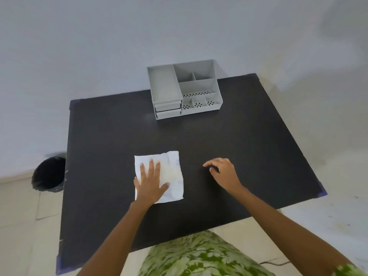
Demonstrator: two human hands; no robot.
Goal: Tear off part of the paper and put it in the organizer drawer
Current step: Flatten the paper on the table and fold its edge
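Table (239,148): dark, matte top that fills the middle of the view; everything the task needs lies on it.
Organizer (184,89): grey, at the far edge of the table, a little right of the paper's line and well apart from both hands. Open compartments on top and right; two small drawers stacked at its near-left corner.
Organizer drawer (168,108): both drawer fronts face the person. They look nearly flush, so whether either is pulled out I cannot tell.
Paper (159,176): white, creased sheet, roughly square, lying flat on the near-middle of the table, left of centre. Its sides run near-to-far with a slight tilt; no tear shows yet.
Left hand (151,182): laid flat on the left half of the paper, fingers spread and pointing far, thumb out to the right. It pins the sheet and grips nothing.
Right hand (222,172): resting on the bare table to the right of the paper, near it but not touching. Fingers loosely curled, pointing left toward the sheet, holding nothing.
Key relation: the paper's free right edge lies between the two hands, and the right hand is the nearer free one.
Judgement: the right hand would likely take that edge and tear while the left holds the sheet down.
Afterwards: the torn piece must travel far and slightly right to the drawers.
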